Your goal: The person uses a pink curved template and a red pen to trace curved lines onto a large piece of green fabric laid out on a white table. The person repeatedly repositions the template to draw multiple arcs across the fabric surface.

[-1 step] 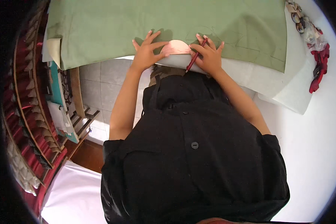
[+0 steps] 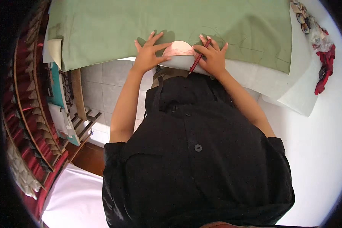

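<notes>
A half-round pale pink piece [image 2: 179, 47] with reddish lines lies on green cloth [image 2: 114, 26], its straight side along the cloth's near edge. My left hand [image 2: 147, 53] rests with fingers spread at the piece's left end, forefinger and thumb touching it. At the right end is my right hand [image 2: 212, 59], its forefinger tip against the piece. A dark red pen [image 2: 197, 64] is tucked between the right fingers, slanting down toward me. Thin drawn outlines, one of them half-round, show on the cloth around and beyond the right hand.
White sheeting [image 2: 292, 91] sticks out under the cloth's right side. Farther right lie a red strap-like item [image 2: 325, 72] and a clear plastic bag [image 2: 319, 38]. On the left stand a red rack [image 2: 30, 95] and a teal-edged board [image 2: 59, 87] above a tiled floor [image 2: 110, 91].
</notes>
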